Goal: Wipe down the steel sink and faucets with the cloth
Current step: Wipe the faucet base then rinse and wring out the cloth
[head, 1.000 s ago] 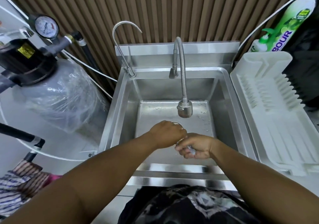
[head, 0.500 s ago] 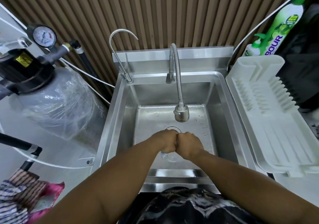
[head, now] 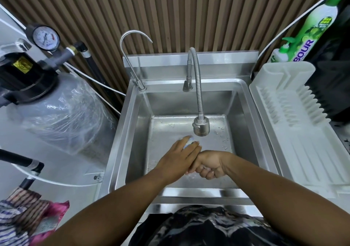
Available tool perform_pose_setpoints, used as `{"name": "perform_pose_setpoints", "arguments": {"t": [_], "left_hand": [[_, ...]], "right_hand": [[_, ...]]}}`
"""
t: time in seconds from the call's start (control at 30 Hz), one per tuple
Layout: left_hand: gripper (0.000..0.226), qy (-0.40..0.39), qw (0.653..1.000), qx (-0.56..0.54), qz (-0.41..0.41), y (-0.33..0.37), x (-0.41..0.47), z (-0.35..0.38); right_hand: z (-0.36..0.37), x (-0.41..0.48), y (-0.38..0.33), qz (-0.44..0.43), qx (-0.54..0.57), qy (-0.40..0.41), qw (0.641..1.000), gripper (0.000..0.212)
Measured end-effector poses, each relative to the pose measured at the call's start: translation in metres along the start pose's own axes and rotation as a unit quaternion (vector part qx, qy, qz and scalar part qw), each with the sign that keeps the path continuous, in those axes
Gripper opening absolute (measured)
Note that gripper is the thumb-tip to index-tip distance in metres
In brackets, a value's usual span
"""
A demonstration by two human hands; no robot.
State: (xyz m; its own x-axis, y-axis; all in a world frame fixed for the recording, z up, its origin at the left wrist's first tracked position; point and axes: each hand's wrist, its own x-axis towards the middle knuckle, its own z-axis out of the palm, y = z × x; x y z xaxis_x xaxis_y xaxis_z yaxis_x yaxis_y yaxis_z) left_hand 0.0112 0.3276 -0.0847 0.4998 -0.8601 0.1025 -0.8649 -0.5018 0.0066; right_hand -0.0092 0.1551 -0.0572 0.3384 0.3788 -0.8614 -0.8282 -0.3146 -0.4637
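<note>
Both your hands meet low in the steel sink (head: 132,124), just below centre frame, likely so you can wring or bunch the cloth (head: 187,143) over the wet basin. Your left hand (head: 180,156) lies flat over the pale, soft cloth, fingers curled around its edge; your right hand (head: 209,167) is clenched in a fist, though whether cloth is inside I cannot tell. The ribbed flexible faucet (head: 201,127) hangs directly above, the slim gooseneck faucet (head: 130,56) at upper left, both smooth, shiny metal

Pale cloth (head: 189,142) bunched over wet steel sink (head: 130,124), below flexible faucet (head: 199,101).
</note>
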Motion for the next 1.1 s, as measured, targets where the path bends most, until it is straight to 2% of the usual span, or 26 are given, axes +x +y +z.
{"name": "perform_pose_setpoints", "arguments": {"t": [0.1, 0.17, 0.27, 0.33, 0.4, 0.47, 0.53, 0.7, 0.83, 0.87, 0.97, 1.03, 1.1], "left_hand": [[0.043, 0.022, 0.999, -0.014, 0.034, -0.003, 0.003, -0.005], [0.031, -0.016, 0.998, -0.031, 0.048, -0.005, 0.004, -0.016], [0.027, -0.085, 0.987, -0.139, -0.008, -0.003, 0.006, -0.031], [0.044, -0.117, 0.986, -0.12, 0.008, -0.003, 0.007, -0.036], [0.052, -0.188, 0.974, -0.121, -0.036, -0.006, 0.009, -0.038], [0.047, -0.24, 0.965, -0.079, -0.067, -0.007, 0.015, -0.04], [0.037, -0.258, 0.962, -0.033, -0.077, -0.006, 0.02, -0.04], [0.021, -0.292, 0.949, 0.006, -0.122, -0.004, 0.031, -0.044], [0.016, -0.305, 0.933, -0.071, -0.177, -0.005, 0.037, -0.046], [0.007, -0.308, 0.927, -0.1, -0.19, -0.005, 0.037, -0.047], [0.018, -0.318, 0.904, -0.188, -0.214, -0.009, 0.039, -0.041], [0.016, -0.332, 0.883, -0.242, -0.226, -0.011, 0.038, -0.038], [0.021, -0.349, 0.848, -0.302, -0.26, -0.014, 0.036, -0.035]], "right_hand": [[0.005, 0.0, -0.002, -0.006, -0.035, -0.055, 0.998, 0.01], [0.007, 0.0, -0.002, -0.012, -0.056, -0.07, 0.996, 0.012], [0.009, 0.0, -0.001, -0.026, -0.068, -0.071, 0.995, 0.011], [0.011, 0.0, 0.0, -0.037, -0.067, -0.048, 0.996, 0.018], [0.013, 0.002, 0.0, -0.045, -0.074, -0.007, 0.996, 0.027], [0.017, 0.002, -0.002, -0.041, -0.125, 0.044, 0.99, 0.026], [0.021, 0.005, -0.005, -0.056, -0.196, 0.108, 0.973, 0.023], [0.025, 0.019, -0.006, -0.118, -0.363, 0.266, 0.885, 0.013], [0.025, 0.015, -0.005, -0.129, -0.436, 0.362, 0.814, 0.011], [0.024, 0.014, -0.004, -0.136, -0.465, 0.376, 0.79, 0.017], [0.023, 0.013, -0.003, -0.162, -0.543, 0.399, 0.721, 0.029], [0.022, 0.013, -0.003, -0.171, -0.578, 0.401, 0.689, 0.028], [0.021, 0.012, -0.003, -0.18, -0.603, 0.395, 0.67, 0.027]]}}
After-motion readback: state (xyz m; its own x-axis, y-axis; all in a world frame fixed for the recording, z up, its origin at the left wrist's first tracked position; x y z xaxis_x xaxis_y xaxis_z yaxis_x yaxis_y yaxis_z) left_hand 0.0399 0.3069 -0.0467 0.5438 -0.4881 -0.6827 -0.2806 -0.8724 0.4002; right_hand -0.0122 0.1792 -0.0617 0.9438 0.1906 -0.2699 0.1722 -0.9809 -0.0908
